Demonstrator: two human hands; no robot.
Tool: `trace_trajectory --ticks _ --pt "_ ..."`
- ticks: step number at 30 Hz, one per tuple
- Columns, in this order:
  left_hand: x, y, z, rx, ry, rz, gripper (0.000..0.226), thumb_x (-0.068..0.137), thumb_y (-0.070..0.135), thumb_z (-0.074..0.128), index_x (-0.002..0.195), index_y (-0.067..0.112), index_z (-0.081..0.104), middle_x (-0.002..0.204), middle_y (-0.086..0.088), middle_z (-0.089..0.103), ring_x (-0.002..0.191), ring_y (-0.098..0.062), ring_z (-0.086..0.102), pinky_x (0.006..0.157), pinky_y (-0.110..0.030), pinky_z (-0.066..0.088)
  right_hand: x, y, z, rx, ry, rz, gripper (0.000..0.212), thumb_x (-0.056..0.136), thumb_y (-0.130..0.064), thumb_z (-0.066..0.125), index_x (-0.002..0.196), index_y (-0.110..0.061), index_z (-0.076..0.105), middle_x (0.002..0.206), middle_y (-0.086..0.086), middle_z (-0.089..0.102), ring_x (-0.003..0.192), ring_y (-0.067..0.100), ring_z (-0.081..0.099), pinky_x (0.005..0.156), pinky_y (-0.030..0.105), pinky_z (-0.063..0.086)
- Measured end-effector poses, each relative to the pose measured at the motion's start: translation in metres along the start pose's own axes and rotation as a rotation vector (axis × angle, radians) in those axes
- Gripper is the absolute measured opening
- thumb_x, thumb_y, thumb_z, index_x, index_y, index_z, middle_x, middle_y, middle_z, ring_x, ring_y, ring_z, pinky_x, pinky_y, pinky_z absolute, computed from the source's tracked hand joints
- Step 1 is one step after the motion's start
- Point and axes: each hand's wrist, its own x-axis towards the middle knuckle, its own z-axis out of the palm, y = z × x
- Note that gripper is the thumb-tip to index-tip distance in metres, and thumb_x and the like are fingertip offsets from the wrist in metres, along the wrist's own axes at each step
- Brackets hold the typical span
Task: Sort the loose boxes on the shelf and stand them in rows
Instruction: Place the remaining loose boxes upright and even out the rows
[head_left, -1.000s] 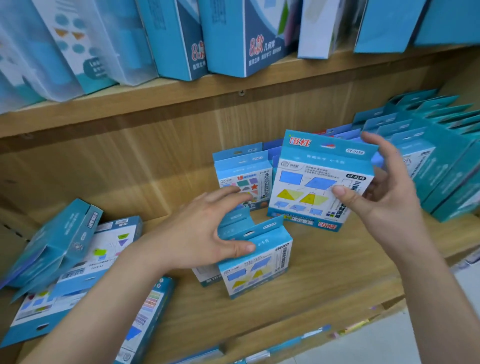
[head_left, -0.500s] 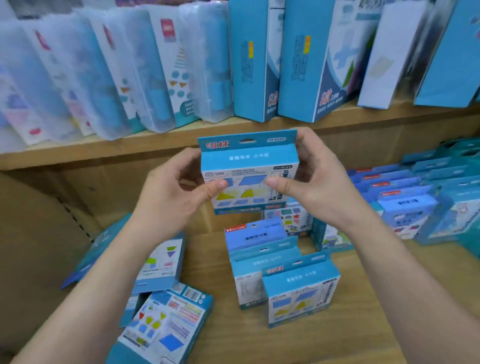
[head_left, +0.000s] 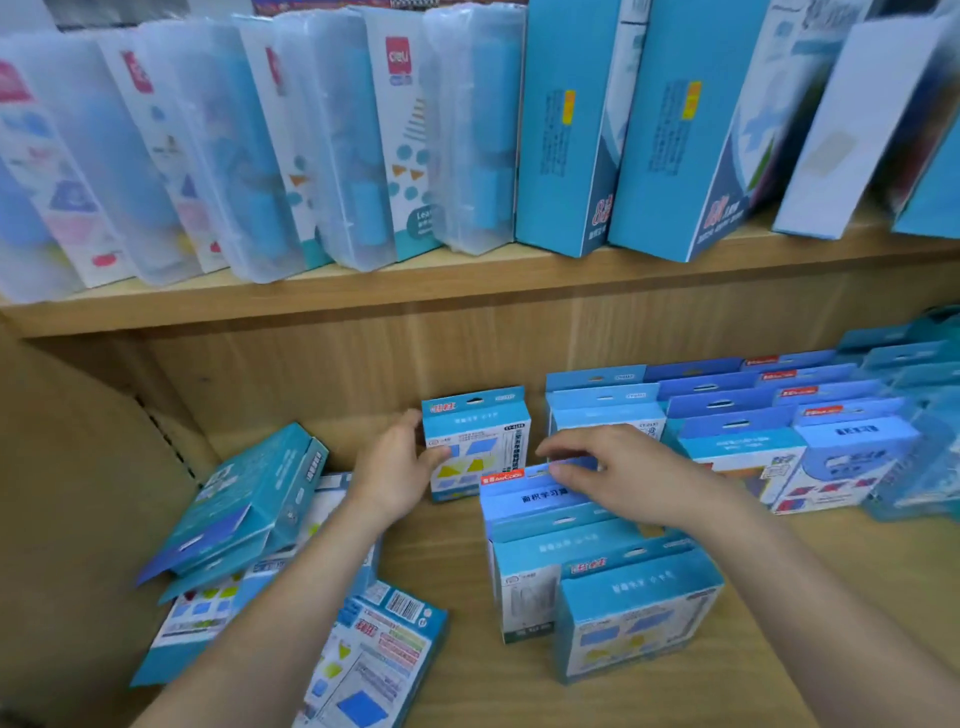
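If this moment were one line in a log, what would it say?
left hand: holds upright blue cardboard box | right hand: on blue hang-tab box | wooden shelf

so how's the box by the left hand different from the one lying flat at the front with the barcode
The box by the left hand stands upright near the back of the shelf; the barcode box lies flat near the front edge. The left hand touches the upright box; the barcode box is untouched. Both are blue with coloured shapes printed on them.
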Motion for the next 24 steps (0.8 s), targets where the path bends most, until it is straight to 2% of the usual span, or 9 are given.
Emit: trace_trajectory --ticks 3,5,8,13,15,18,20,22,24 --pt "0.003 0.006 0.012 0.077 0.092 -0.042 0.039 0.085 0.032 0.068 0.117 0.017 0.053 0.110 -0.004 0.069 0.102 -0.029 0.063 0.079 -0.036 0.050 -0.001 -0.001 0.002 -0.046 0.084 0.004 0.025 0.096 -0.033 0.048 0.116 -0.033 0.062 0.116 -0.013 0.065 0.109 0.009 0.055 0.088 0.024 0.041" --pt "0.003 0.012 0.016 0.042 0.148 -0.023 0.040 0.081 0.029 0.073 0.110 0.017 0.049 0.101 -0.003 0.069 0.094 -0.028 0.064 0.073 -0.036 0.050 -0.003 -0.001 0.004 -0.091 0.145 0.028 0.023 0.095 -0.032 0.046 0.108 -0.031 0.065 0.107 -0.009 0.068 0.103 0.014 0.058 0.086 0.029 0.045" --pt "0.003 0.019 0.023 -0.017 0.177 -0.011 0.041 0.079 0.025 0.074 0.098 0.021 0.038 0.084 0.004 0.061 0.079 -0.025 0.062 0.060 -0.031 0.040 -0.003 0.001 0.009 -0.101 0.182 0.065 0.021 0.093 -0.028 0.046 0.092 -0.025 0.067 0.095 -0.003 0.069 0.095 0.021 0.058 0.081 0.033 0.047" --pt "0.007 0.020 0.027 0.041 0.166 0.027 0.038 0.082 0.027 0.071 0.090 0.022 0.034 0.084 0.002 0.062 0.072 -0.021 0.059 0.053 -0.029 0.034 -0.002 0.002 0.008 -0.065 0.174 0.184 0.021 0.092 -0.035 0.050 0.100 -0.028 0.068 0.110 -0.005 0.067 0.107 0.019 0.056 0.084 0.028 0.045" --pt "0.006 0.020 0.025 0.054 0.153 0.017 0.038 0.082 0.029 0.071 0.088 0.023 0.034 0.086 0.004 0.061 0.072 -0.018 0.058 0.050 -0.026 0.033 -0.001 0.000 0.007 -0.078 0.162 0.198 0.021 0.092 -0.036 0.049 0.099 -0.029 0.068 0.108 -0.004 0.068 0.106 0.020 0.057 0.081 0.029 0.045" --pt "0.003 0.025 0.016 0.065 0.174 0.012 0.031 0.082 0.031 0.069 0.085 0.023 0.039 0.085 0.004 0.059 0.072 -0.016 0.057 0.055 -0.029 0.039 -0.001 -0.003 0.005 -0.100 0.159 0.217 0.019 0.091 -0.035 0.051 0.097 -0.031 0.068 0.108 -0.005 0.068 0.104 0.020 0.057 0.079 0.029 0.044" --pt "-0.007 0.032 0.003 -0.168 0.161 0.007 0.020 0.087 0.032 0.064 0.081 0.019 0.049 0.080 -0.001 0.061 0.069 -0.015 0.058 0.057 -0.030 0.045 -0.002 -0.004 0.004 -0.091 0.158 0.231 0.018 0.091 -0.036 0.052 0.098 -0.032 0.068 0.110 -0.006 0.067 0.105 0.020 0.058 0.080 0.029 0.045" --pt "-0.026 0.046 -0.010 -0.546 -0.013 -0.022 0.022 0.091 0.033 0.058 0.083 0.012 0.059 0.082 -0.010 0.066 0.068 -0.012 0.061 0.057 -0.028 0.050 -0.002 -0.005 0.003 -0.080 0.156 0.242 0.017 0.090 -0.037 0.053 0.097 -0.033 0.068 0.109 -0.006 0.067 0.104 0.020 0.058 0.081 0.030 0.046" --pt "-0.047 0.054 -0.013 -0.627 -0.215 0.006 0.020 0.088 0.036 0.059 0.088 0.017 0.066 0.090 -0.005 0.069 0.077 -0.007 0.063 0.067 -0.027 0.053 -0.002 -0.004 0.004 -0.061 0.153 0.244 0.015 0.090 -0.037 0.054 0.095 -0.035 0.067 0.105 -0.006 0.067 0.100 0.019 0.059 0.078 0.029 0.046"
